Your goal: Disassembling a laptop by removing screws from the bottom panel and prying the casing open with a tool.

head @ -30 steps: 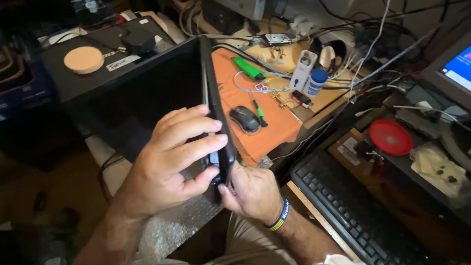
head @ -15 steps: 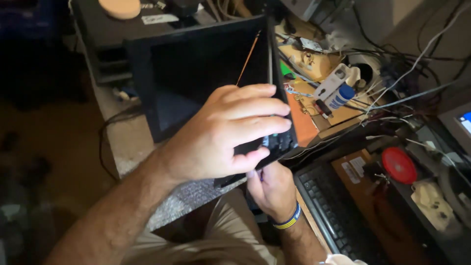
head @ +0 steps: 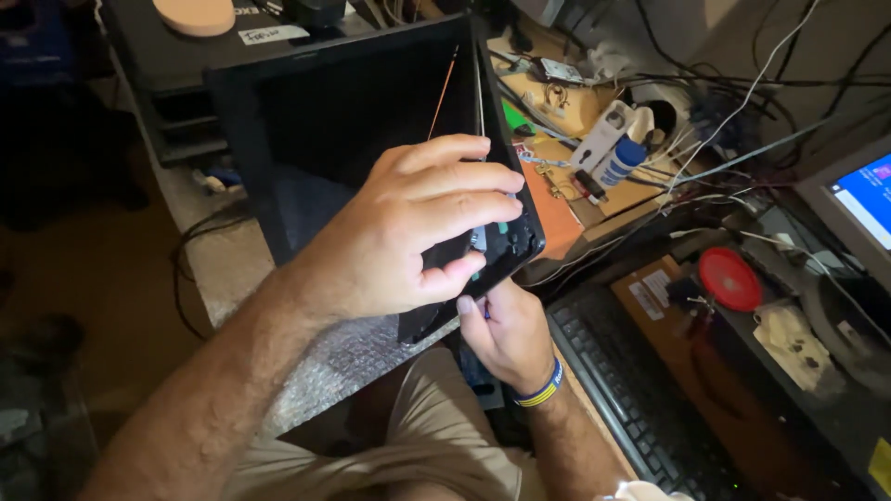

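Left hand clamps laptop at hinge corner, frame centre, fingers over edge, screen half-folded, standing on edge. Right hand just below, closed on small tool, tip at corner; tool type unclear. Risk: tip slips, gouges casing; grip loosens, laptop tips toward cluttered bench. Versus half second earlier: laptop nearer, corner more exposed, keyboard lower right.

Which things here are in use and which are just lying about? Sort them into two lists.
In use:
left hand, gripping the corner of the black panel
right hand, at the panel's lower edge
bubble wrap under the panel

Lying about:
keyboard
red lid
blue-capped tube
tangled cables
round tan disc
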